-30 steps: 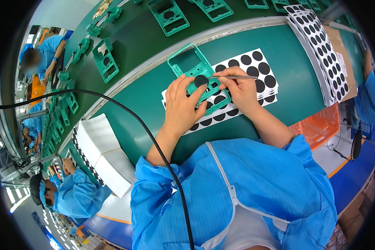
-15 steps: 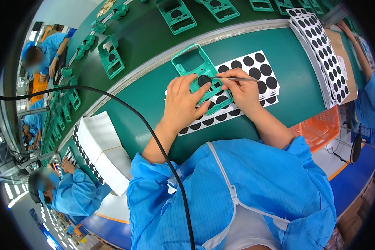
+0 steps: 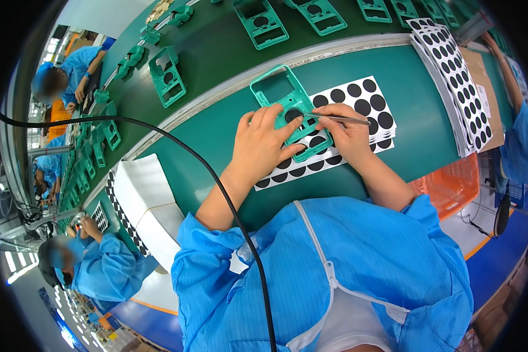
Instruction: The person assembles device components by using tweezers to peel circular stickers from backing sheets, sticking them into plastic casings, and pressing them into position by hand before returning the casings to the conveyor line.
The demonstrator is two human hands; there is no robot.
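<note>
A green plastic housing (image 3: 281, 88) lies over white sheets of black round stickers (image 3: 354, 91). My left hand (image 3: 261, 141) grips the housing's left side, its fingers around the edge and its thumb or index tip at a black disc (image 3: 293, 114) in the round recess. Metal tweezers (image 3: 343, 119) are pinched in my right hand (image 3: 347, 138), their tip pointing left at the disc's right edge. My right fingertips are close to the housing's right side. Whether the tweezers touch the disc cannot be made out.
Beyond a metal rail (image 3: 217, 98), more green housings (image 3: 261, 23) lie on a dark belt. Sticker sheets (image 3: 452, 76) are stacked at the right, a white banded stack (image 3: 149, 193) at the left. A black cable (image 3: 202, 158) crosses the view. Co-workers sit at the left and right.
The whole view has shifted slightly. The tweezers' tip has moved off the disc's face to its right edge, and the tweezers now slant more. Housings on the belt appear farther right.
</note>
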